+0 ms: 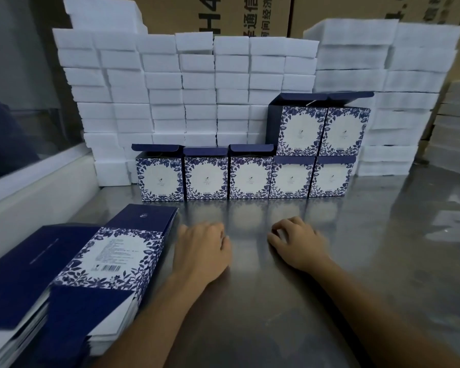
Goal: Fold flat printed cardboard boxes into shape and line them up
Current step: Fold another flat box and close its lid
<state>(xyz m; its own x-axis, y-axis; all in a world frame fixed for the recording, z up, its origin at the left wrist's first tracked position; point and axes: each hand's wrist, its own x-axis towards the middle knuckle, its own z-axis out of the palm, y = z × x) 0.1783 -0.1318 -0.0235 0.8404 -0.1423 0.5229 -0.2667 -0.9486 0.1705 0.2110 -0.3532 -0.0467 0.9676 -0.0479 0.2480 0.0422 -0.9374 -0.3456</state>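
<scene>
Stack of flat boxes [117, 258] lies on bench [356, 261] just left of left hand [201, 251], long axis running away from the person; right hand [299, 247] farther off; both hands' fingers loosely curled, holding nothing.

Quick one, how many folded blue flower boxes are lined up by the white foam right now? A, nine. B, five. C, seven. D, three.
C: five folded boxes stand in the bottom row on the metal table, and two more sit stacked on the right end of that row, making seven in front of the white foam blocks.
</scene>
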